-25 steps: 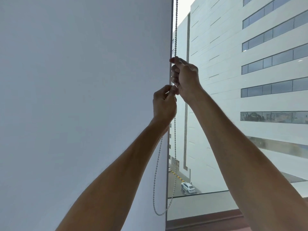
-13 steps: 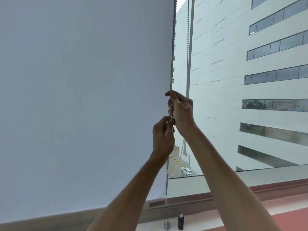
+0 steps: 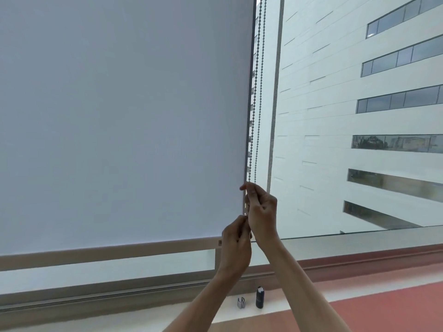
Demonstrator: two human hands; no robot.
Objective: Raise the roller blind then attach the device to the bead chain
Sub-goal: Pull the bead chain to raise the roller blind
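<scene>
A white roller blind (image 3: 124, 121) covers the left window, its bottom bar (image 3: 107, 254) a little above the sill. The bead chain (image 3: 257, 92) hangs in two strands along the blind's right edge. My right hand (image 3: 262, 212) grips the chain with curled fingers at its upper point. Just below it my left hand (image 3: 236, 245) pinches the chain too. A small black device (image 3: 260, 297) stands upright on the sill below my hands, with a small silver clip (image 3: 241, 303) to its left.
The grey window frame (image 3: 96, 291) runs along the bottom. A pale sill ledge (image 3: 271, 310) and a red floor (image 3: 383, 305) lie below. Through the bare glass on the right stands a white building (image 3: 359, 116).
Both hands have come down along the chain, and the view has tilted lower. The blind's bottom bar now sits above the sill, and the black device and silver clip have come into view.
</scene>
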